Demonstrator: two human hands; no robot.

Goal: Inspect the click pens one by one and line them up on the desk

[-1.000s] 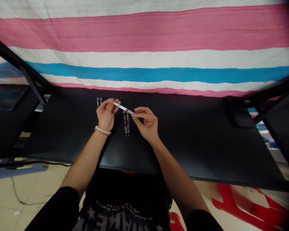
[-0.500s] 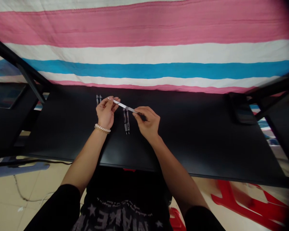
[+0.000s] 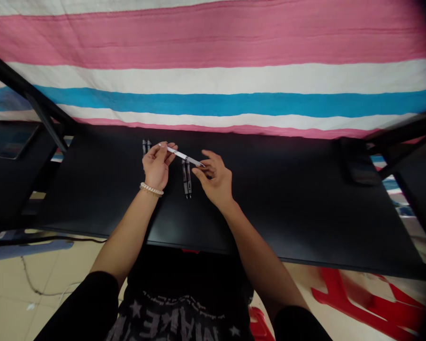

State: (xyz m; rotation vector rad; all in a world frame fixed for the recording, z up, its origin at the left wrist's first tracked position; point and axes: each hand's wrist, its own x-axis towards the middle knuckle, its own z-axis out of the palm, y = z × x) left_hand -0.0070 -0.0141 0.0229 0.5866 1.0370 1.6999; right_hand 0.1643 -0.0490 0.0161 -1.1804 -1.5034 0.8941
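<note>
A white pen point(image 3: 184, 157) slants over the black table, its metal tip toward the right. My left hand point(image 3: 157, 163) grips its upper-left end between thumb and fingers. Around the tip, the fingers of my right hand point(image 3: 216, 177) are spread apart; whether one touches the pen I cannot tell. Beneath the white pen, two dark grey pens point(image 3: 186, 180) lie side by side with their tips toward me. Two more dark pens point(image 3: 146, 146) lie behind my left hand, which partly covers them.
A striped cloth point(image 3: 213, 104) hangs along the back of the black table point(image 3: 291, 208). A dark flat device point(image 3: 357, 161) lies at the right end, by the metal frame. Red plastic stools point(image 3: 362, 303) stand below on the right, and cables point(image 3: 39, 293) run over the floor at left.
My right hand has loosened from the pen's lower end and spread its fingers, so the metal tip now shows. My left hand has kept its hold, almost still.
</note>
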